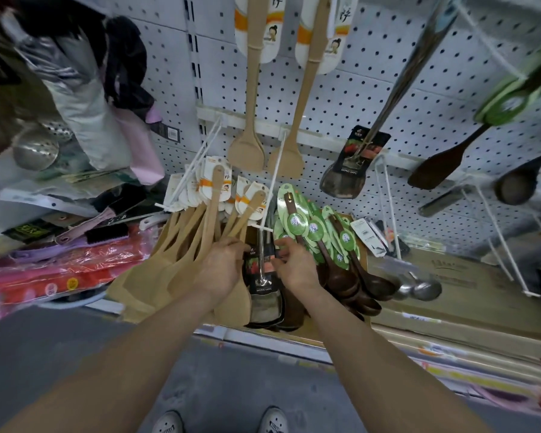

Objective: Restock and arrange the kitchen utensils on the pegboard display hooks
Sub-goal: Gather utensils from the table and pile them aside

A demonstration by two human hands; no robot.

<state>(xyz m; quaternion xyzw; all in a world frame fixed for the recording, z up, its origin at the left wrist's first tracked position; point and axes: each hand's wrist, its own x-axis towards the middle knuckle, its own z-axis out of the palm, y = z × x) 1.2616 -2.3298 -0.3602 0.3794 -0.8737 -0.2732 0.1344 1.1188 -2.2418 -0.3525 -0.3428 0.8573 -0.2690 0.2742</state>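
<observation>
Your left hand [222, 270] and right hand [295, 270] pinch the black-carded steel spatula [264, 276] low on its white pegboard hook [275, 179]; crowded pale wooden spatulas [181, 245] alongside could snag and slide off.

Both arms are showing bare from the bottom edge up, no sleeves, no watch, no rings. The left hand [222, 270] and right hand [295, 270] are wearing no gloves. Down below, two pale sneakers [221, 421] are peeking in, rounded toes, each carrying a dark jagged marking across the front.
</observation>
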